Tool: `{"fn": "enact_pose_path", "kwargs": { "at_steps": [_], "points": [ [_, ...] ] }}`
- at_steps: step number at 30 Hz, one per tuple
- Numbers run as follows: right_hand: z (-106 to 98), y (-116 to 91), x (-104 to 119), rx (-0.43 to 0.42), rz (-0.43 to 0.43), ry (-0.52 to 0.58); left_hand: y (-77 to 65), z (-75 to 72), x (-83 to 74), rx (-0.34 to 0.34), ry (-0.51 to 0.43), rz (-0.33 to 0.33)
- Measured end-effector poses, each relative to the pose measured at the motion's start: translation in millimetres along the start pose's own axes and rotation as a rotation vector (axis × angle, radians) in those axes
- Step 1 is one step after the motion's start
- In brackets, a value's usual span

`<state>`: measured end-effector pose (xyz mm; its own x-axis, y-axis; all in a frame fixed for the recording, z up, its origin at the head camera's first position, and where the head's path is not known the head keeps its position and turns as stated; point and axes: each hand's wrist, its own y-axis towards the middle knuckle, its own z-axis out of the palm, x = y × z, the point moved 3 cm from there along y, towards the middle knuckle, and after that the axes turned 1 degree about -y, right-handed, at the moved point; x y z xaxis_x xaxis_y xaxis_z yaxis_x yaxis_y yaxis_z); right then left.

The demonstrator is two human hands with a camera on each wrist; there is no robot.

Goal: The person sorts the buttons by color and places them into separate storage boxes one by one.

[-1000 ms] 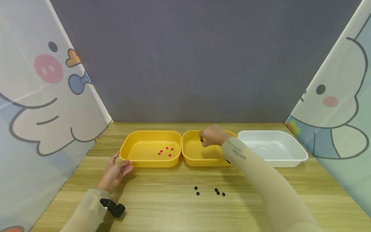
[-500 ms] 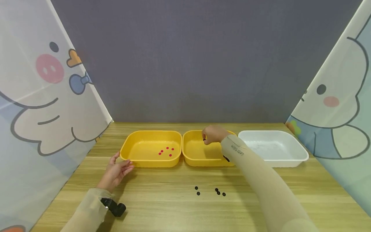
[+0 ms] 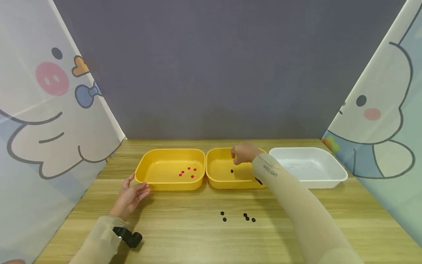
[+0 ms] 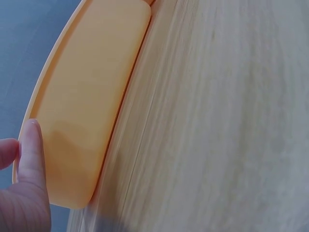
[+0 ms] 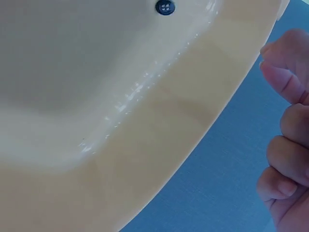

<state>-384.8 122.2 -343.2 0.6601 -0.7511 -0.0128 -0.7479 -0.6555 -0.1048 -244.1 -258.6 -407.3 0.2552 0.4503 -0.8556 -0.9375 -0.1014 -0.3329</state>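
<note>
My left hand (image 3: 130, 198) holds the near left corner of the left yellow tray (image 3: 171, 186), one finger along its end and another digit on the front wall. In the left wrist view those fingers (image 4: 33, 154) lie at the rim. Over the back of the middle yellow tray (image 3: 219, 183) is my right hand (image 3: 244, 152), fingers curled and nothing between thumb and forefinger. A black button (image 3: 232, 171) with small holes is inside that tray below the hand; the right wrist view shows this button (image 5: 165, 7) too. Small red discs (image 3: 189, 168) lie in the left tray.
Several black buttons (image 3: 245, 215) lie on the wooden table (image 3: 184, 234) in front of the trays. A white tray (image 3: 310, 183) stands at the right, partly behind the right sleeve (image 3: 296, 205). A grey panel (image 3: 224, 73) rises behind.
The black button has left my right fingers and is now in the middle tray. The right hand shifted slightly right; the left hand keeps its place on the left tray.
</note>
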Motion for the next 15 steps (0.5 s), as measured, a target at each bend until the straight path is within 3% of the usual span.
{"fn": "enact_pose_path", "kwargs": {
  "at_steps": [11, 15],
  "points": [
    [-11.5, -30.5, 14.2, -0.088, -0.08, -0.072, -0.4, 1.2, -0.5, 0.021, 0.008, 0.011],
    [-10.4, -44.4, 23.9, -0.082, -0.099, -0.077, -1.5, 0.6, 0.6, 0.027, 0.012, 0.01]
  ]
}}
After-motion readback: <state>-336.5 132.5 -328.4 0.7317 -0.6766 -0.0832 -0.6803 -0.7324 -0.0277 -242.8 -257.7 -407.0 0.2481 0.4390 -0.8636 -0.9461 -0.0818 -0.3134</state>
